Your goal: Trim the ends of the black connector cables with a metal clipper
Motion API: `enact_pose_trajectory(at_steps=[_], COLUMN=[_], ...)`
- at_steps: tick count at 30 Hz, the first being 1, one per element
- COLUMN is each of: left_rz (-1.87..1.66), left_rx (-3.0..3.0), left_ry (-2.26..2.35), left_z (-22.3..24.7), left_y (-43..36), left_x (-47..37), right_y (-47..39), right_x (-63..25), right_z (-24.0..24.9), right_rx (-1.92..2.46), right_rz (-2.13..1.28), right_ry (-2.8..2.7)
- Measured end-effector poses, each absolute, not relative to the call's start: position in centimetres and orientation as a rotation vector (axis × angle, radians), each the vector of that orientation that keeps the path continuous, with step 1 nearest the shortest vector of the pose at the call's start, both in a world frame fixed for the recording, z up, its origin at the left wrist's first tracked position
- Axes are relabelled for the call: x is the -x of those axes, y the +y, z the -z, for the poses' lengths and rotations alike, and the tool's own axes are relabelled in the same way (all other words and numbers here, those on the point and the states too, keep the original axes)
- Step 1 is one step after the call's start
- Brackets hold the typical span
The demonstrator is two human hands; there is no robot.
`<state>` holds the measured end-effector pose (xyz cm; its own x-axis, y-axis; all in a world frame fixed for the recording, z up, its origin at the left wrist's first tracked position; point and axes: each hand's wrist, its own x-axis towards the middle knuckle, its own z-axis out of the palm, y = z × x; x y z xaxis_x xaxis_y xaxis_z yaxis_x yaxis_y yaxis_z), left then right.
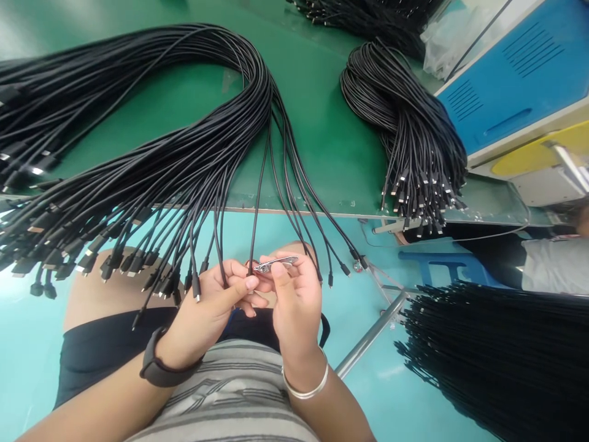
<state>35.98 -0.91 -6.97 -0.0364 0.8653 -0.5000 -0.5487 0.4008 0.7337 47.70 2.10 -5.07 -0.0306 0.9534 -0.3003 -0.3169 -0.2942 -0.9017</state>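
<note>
A cable hanging over the bench edge is pinched near its tip by the left hand. A metal tool is gripped beside it between the right hand's thumb and fingers. Beyond, more cables are draped; farther right, a bundle is laid near a blue box.

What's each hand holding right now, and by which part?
The left hand pinches a black cable near its lower end; the right hand holds a small metal tool by its body, between thumb and fingers.
</note>
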Motion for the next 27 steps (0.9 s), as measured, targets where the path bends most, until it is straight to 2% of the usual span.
enact_pose_trajectory(at_steps=[15, 22, 27], left_rz=[-1.155, -0.846, -0.866], left_rx=[-0.385, -0.715, -0.734], left_ry=[1.191, 1.329, 1.393], left_z=[7.2, 6.6, 6.9], left_y=[-0.8, -3.1, -4.9], left_x=[-36.3, -35.7, -35.0], right_y=[2.5, 3.5, 4.1], right_x=[-47.8, -48.8, -50.7], right_z=[6.0, 5.3, 4.8], right_rx=[1.236, 1.087, 1.193], right_rz=[-1.541, -1.761, -1.580], right_ry=[-0.753, -0.936, -1.148])
